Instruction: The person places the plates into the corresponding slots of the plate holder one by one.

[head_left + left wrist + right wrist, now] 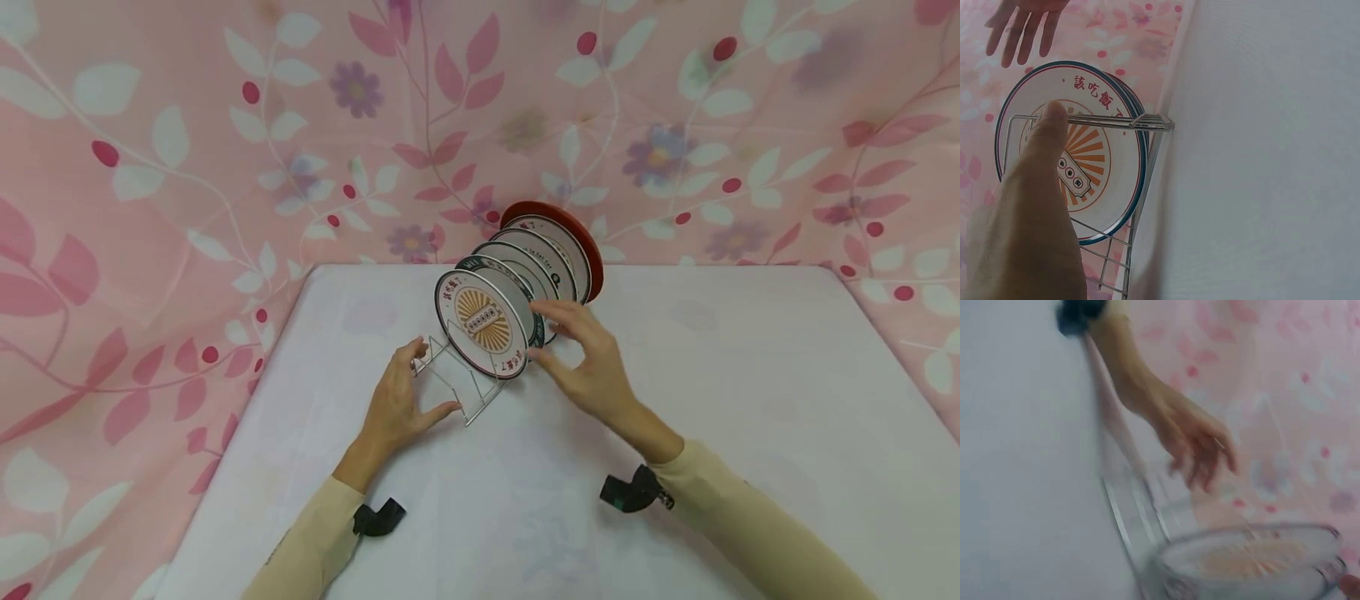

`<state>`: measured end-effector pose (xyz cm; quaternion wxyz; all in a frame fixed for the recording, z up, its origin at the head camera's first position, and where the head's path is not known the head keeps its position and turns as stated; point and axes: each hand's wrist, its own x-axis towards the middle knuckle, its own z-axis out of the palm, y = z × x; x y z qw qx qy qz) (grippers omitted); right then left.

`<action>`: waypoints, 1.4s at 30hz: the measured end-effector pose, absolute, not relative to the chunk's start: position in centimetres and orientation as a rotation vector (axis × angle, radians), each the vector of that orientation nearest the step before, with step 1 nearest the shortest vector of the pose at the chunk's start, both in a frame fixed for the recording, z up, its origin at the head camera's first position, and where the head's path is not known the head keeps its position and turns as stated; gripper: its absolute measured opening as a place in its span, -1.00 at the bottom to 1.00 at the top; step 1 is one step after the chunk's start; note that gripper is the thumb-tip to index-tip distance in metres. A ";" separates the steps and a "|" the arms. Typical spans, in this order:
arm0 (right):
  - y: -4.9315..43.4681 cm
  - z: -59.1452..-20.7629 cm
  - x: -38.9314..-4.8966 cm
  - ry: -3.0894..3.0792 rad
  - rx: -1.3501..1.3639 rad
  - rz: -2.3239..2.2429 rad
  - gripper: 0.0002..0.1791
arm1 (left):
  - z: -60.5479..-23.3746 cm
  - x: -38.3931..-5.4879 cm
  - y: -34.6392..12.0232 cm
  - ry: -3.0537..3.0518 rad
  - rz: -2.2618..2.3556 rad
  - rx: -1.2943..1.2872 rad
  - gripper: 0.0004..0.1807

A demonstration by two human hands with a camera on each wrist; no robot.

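Observation:
A silver wire dish rack (480, 407) stands on the white table with several round plates upright in a row. The nearest plate (482, 323) is white with a dark rim, an orange sunburst and red characters. My left hand (397, 400) grips the rack's near end, fingers at its left corner; in the left wrist view the thumb (1054, 125) lies on a wire. My right hand (588, 358) is just right of the nearest plates, fingers extended; the left wrist view shows this hand (1025, 28) apart from the plates. The right wrist view is blurred.
An orange-red round piece (592, 258) stands at the back of the row, close to the flowered pink cloth (667, 150) behind the table. White tabletop (720, 375) extends to the right. A dark camera mount (633, 490) hangs at the right wrist.

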<state>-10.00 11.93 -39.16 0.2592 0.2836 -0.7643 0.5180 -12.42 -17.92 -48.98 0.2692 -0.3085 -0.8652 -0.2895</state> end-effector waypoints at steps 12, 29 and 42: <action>3.9 -44.2 -6.8 -2.053 0.937 1.261 -0.34 | -49.2 -12.8 -17.8 -2.369 -0.877 -0.828 -0.01; 0.7 -48.1 -7.9 -2.264 0.778 1.268 -0.15 | -49.3 -12.4 -18.1 -2.397 -0.932 -0.847 -0.18; 0.4 -47.7 -8.4 -2.291 0.730 1.456 -0.18 | -49.3 -12.4 -18.2 -2.413 -0.984 -0.836 -0.31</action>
